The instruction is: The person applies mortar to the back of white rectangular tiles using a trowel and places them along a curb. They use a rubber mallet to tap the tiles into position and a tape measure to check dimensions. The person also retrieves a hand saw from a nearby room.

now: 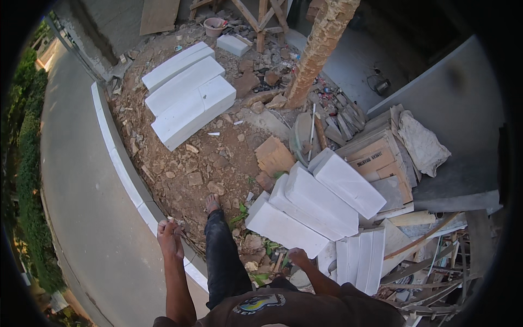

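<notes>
At the lower left, my left hand (170,237) is raised over the pavement edge, fingers pinched round a small pale object too small to name. My right hand (298,257) has its fingers curled near a row of white blocks (294,223) at the lower right; its palm and anything in it are hidden. More white blocks (360,256) stand on edge just right of it. My bare foot (212,203) rests on rubbly soil (196,163) between my hands. Farther forward, three long rows of white blocks (190,120) lie side by side on the dirt.
A pale curb (122,174) divides the soil from a paved path (73,180) along a hedge. A rough post (308,68), wooden trestle (261,27) and bucket (214,27) stand ahead. Boards and cardboard (373,163) are piled right, above tangled scrap wood (425,278) beside a grey panel (457,120).
</notes>
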`<state>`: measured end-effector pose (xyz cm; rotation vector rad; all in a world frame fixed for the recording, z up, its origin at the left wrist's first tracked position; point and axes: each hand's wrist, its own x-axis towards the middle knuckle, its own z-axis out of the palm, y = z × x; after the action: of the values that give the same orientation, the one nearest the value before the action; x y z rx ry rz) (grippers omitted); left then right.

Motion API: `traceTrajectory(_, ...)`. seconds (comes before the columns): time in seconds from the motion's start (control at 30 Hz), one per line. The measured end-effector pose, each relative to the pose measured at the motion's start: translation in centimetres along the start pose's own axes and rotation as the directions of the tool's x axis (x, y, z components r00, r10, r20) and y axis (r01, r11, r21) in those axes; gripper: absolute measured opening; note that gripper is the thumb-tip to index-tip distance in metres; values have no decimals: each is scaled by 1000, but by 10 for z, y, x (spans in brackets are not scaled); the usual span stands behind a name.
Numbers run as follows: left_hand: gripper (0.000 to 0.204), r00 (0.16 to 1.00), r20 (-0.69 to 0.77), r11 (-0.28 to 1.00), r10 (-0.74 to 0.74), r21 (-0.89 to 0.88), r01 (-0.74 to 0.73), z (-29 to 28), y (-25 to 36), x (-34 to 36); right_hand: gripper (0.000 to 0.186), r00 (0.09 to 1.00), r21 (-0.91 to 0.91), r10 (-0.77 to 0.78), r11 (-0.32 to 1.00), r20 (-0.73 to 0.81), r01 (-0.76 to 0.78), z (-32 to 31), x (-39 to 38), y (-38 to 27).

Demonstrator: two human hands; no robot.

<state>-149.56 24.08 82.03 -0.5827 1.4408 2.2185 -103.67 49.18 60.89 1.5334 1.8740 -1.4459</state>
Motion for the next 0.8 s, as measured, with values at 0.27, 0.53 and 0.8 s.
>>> traceTrajectory(0.27,12,989,85,990,-122,76,115,104,147,65,23,988,366,92,921,120,-130,13,-12,-236)
traceTrajectory(0.53,10,946,322,997,-24,-57,45,222,256,84,21,995,425,86,903,-45,-59,-26,5,-393)
traceTrajectory(0.8,12,909,416,996,-25,-66,57,292,275,91,19,935,41,-319,944,-152,329,-45,85,-328)
